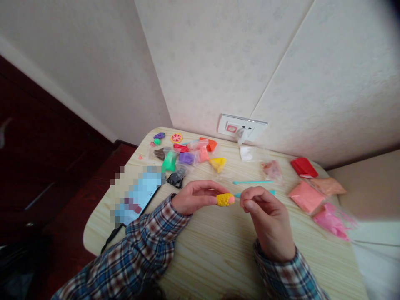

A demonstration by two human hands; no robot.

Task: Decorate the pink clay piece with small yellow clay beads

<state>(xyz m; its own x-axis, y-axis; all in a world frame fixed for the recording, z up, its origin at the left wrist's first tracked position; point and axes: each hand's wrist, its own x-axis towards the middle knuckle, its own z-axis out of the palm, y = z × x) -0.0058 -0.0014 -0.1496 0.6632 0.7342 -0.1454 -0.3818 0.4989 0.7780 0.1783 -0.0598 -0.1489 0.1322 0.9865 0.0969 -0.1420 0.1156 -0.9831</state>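
Where the hands come close, head view: the left hand (195, 198) pinches a bumpy yellow piece (223, 200) near one end between thumb and fingers, holding it above the table (206, 266); its peach-pink tip (231, 200) points toward the right hand (270, 221).
Yellow piece, risks: with the grip at one end only, it could tilt or slip if the other end were pushed. If it is as soft as it looks, a hard squeeze might flatten the bumpy surface.
Peach-pink tip: it sticks out unsupported, so a sideways press could bend it or loosen it from the yellow.
Right hand: thumb and index fingertips are drawn together, just beside the piece and apart from it; whether something tiny is between them I cannot tell. Anything that small could drop or stick to the skin.
Left wrist: fairly straight, the forearm slanting in from the lower left, palm mostly turned inward, fingers gently curved over the thumb.
Right wrist: raised above the table, the hand angled up and inward, the other fingers curled.
Turquoise tools (253, 182): two lie beyond the hands; the nearer, partly behind the right fingers, could be nudged by a careless knuckle.
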